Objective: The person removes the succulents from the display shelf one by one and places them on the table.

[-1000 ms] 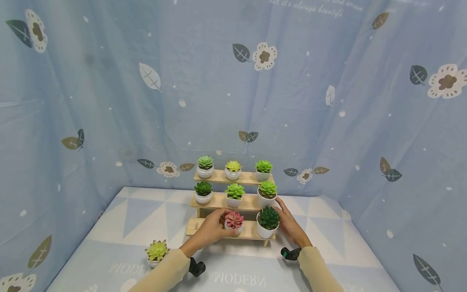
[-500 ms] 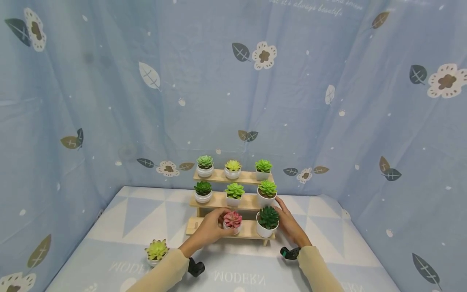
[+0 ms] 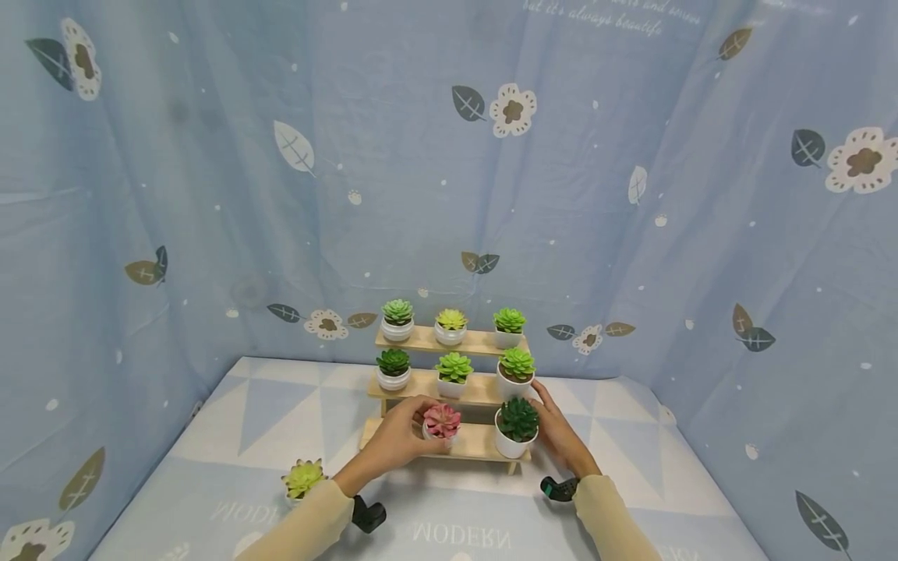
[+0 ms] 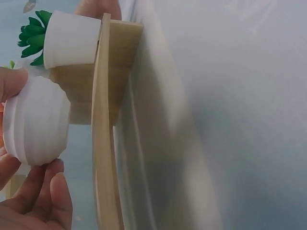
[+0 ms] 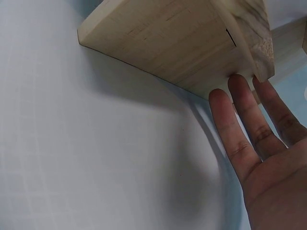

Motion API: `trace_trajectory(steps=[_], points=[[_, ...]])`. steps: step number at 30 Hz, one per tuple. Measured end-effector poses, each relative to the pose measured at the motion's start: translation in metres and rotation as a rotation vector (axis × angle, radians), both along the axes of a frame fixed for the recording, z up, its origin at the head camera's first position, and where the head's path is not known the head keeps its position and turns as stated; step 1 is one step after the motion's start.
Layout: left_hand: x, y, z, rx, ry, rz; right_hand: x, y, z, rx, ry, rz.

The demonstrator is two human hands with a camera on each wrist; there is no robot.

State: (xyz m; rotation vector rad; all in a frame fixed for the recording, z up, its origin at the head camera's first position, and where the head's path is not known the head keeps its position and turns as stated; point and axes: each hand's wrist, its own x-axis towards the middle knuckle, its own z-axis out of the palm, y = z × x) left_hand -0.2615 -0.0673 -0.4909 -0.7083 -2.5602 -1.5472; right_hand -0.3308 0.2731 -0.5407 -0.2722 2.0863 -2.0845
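My left hand holds a pink succulent in a ribbed white pot, its thumb and fingers around the pot. In the left wrist view a gap shows between the pot's base and the bottom board of the wooden three-tier stand. On that tier's right end stands a dark green succulent in a white pot. My right hand is at the stand's right side; in the right wrist view its straight fingers touch the wooden side piece.
Three potted succulents stand on the top tier, and three more on the middle tier. A yellow-green succulent sits on the tablecloth at the left, partly behind my left sleeve. A blue curtain hangs behind.
My left hand has moved slightly left along the bottom tier with the pink succulent. The right hand stays at the stand's side.
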Motion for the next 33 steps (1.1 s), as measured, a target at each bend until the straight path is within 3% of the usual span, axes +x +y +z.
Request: trace_trajectory(steps=[12, 27, 33], points=[[0.01, -0.014, 0.0, 0.008, -0.01, 0.037, 0.003, 0.0, 0.001, -0.02, -0.016, -0.005], [0.027, -0.038, 0.01, -0.011, -0.059, 0.086, 0.0, 0.001, 0.0, -0.023, -0.02, -0.002], [0.031, -0.046, 0.011, -0.058, -0.044, 0.106, 0.002, 0.0, 0.0, -0.028, -0.026, 0.002]])
